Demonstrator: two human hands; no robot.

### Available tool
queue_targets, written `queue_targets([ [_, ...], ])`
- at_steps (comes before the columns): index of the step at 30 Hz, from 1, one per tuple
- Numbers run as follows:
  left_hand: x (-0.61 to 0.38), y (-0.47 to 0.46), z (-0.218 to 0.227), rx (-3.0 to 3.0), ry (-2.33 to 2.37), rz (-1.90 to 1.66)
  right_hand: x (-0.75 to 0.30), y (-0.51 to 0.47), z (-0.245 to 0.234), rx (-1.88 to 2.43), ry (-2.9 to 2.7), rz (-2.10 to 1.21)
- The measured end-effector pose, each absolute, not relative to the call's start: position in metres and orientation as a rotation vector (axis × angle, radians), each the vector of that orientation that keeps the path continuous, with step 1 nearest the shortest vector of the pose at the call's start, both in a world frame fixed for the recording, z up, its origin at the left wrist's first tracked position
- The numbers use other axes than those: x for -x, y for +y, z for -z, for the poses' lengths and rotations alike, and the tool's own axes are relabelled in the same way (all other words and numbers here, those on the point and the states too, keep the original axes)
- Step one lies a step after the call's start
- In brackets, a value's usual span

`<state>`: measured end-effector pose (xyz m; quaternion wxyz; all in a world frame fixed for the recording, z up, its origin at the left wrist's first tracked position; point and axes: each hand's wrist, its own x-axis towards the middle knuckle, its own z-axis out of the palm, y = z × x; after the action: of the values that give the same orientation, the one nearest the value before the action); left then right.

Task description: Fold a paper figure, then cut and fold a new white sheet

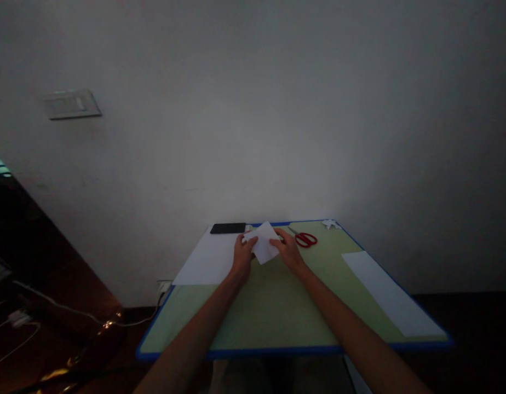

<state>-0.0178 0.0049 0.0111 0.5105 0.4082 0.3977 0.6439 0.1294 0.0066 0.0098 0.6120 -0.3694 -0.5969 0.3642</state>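
Between my two hands is a small piece of white paper (264, 247), turned with one corner up and one down, held above the table. My left hand (242, 253) pinches its left side, thumb on the near face. On the right side my right hand (289, 249) grips it the same way. The fingers behind the paper are mostly hidden. Just right of my right hand lie red-handled scissors (305, 239), blades pointing up and left. A large white sheet (207, 260) lies flat to the left of my left hand.
The green table (273, 312) has a blue rim and stands against a grey wall. A black phone (228, 228) lies at its far edge. Small white paper scraps (331, 224) sit in the far right corner. A long white paper strip (390, 293) lies along the right edge. A white cable (72, 311) runs at left.
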Motion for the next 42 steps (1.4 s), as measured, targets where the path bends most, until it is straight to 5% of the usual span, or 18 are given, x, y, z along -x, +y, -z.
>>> queue_targets([
  [10, 0.017, 0.008, -0.004, -1.021, 0.983, -1.542, -0.131, 0.023, 0.016, 0.991, -1.563, -0.418],
  [32, 0.016, 0.002, -0.012, -1.09, 0.944, -1.568, -0.125, 0.009, 0.009, 0.992, -1.677, -0.517],
  [42, 0.016, -0.015, -0.03, -1.172, 0.613, -1.378, -0.144, 0.021, -0.01, 0.964, -1.213, -0.697],
])
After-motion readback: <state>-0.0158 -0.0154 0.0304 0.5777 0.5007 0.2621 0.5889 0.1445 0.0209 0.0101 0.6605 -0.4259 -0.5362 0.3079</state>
